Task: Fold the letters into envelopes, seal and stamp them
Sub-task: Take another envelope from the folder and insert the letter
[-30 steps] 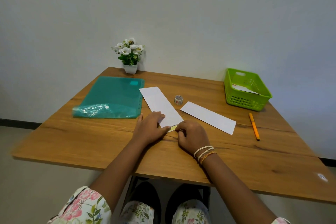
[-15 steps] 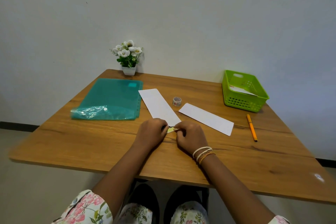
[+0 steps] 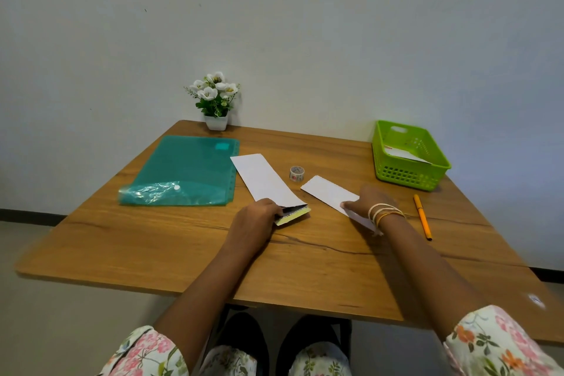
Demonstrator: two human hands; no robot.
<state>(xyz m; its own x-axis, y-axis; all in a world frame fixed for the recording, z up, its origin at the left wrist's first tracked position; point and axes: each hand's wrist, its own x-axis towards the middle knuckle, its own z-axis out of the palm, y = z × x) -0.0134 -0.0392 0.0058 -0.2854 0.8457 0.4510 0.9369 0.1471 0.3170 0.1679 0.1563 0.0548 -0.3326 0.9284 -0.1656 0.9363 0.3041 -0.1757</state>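
Note:
A long white envelope (image 3: 265,180) lies on the wooden table (image 3: 305,268), its near end open with a yellow-edged flap (image 3: 294,216) folded out. My left hand (image 3: 259,216) grips that open end. To the right lies a folded white letter (image 3: 328,192). My right hand (image 3: 366,201) rests on the letter's near end, fingers on the paper. A small roll of patterned tape (image 3: 296,173) stands between the envelope and the letter.
A teal plastic folder (image 3: 183,171) lies at the left. A green basket (image 3: 409,155) with paper inside stands at the back right. An orange pen (image 3: 422,220) lies right of my right wrist. A small flower pot (image 3: 216,100) stands against the wall.
My right hand left the envelope's flap and moved right onto the folded letter. The envelope's mouth now stands open under my left hand.

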